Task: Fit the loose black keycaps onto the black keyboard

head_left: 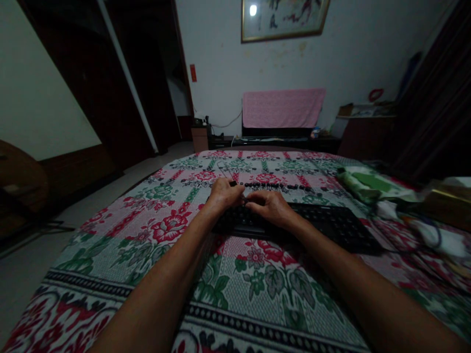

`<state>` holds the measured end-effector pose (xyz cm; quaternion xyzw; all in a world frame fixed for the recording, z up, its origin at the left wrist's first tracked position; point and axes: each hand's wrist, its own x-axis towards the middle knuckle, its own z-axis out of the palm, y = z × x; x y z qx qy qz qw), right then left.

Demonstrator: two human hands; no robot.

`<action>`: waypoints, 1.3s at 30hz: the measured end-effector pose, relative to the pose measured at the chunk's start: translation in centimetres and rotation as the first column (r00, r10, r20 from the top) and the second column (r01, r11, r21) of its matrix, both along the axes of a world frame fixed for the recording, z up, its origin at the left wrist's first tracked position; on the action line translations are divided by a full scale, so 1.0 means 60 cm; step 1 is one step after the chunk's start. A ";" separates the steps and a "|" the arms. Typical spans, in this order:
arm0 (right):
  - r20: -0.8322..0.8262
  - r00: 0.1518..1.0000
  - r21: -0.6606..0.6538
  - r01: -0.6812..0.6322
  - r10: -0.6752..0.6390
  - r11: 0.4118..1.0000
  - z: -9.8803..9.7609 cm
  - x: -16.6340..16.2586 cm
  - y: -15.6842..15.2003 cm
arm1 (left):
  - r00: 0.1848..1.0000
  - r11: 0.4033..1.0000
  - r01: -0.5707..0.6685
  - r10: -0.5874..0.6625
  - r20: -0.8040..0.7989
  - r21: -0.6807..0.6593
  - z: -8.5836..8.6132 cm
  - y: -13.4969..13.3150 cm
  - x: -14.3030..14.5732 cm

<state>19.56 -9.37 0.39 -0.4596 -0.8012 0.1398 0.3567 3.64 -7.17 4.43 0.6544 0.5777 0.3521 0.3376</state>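
Note:
A black keyboard (pixel 340 223) lies on the flowered tablecloth, partly covered by my hands and forearms. My left hand (pixel 223 192) is closed over the keyboard's left back part, and a small dark piece (pixel 233 183) shows at its fingers. Close beside it, my right hand (pixel 270 206) is bent in a pinch above the keys. The fingertips of both hands nearly meet, and whatever lies between them is too small and dark to make out. Just behind the keyboard runs a row of small black pieces that look like keycaps (pixel 277 186).
The tablecloth (pixel 169 225) covers a large table with a rounded far edge. To the right lie a green-and-white packet (pixel 364 184), white crumpled items (pixel 437 239), dark cables and a box (pixel 449 201). Beyond, a pink cloth (pixel 283 109) hangs over a screen by the wall.

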 end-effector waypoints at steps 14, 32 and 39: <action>-0.310 0.882 -0.506 0.163 -0.355 0.847 0.026 -0.026 -0.004 | 0.990 0.978 0.020 -0.048 0.130 0.209 -0.014 0.007 0.005; 0.099 0.859 -0.340 0.504 -0.503 0.794 -0.018 -0.009 0.159 | 0.973 0.969 -0.199 0.178 0.146 0.149 -0.040 0.056 -0.039; 0.183 0.830 -0.292 0.558 -0.527 0.777 -0.030 -0.012 0.188 | 0.975 0.969 -0.196 0.176 0.139 0.148 -0.042 0.055 -0.040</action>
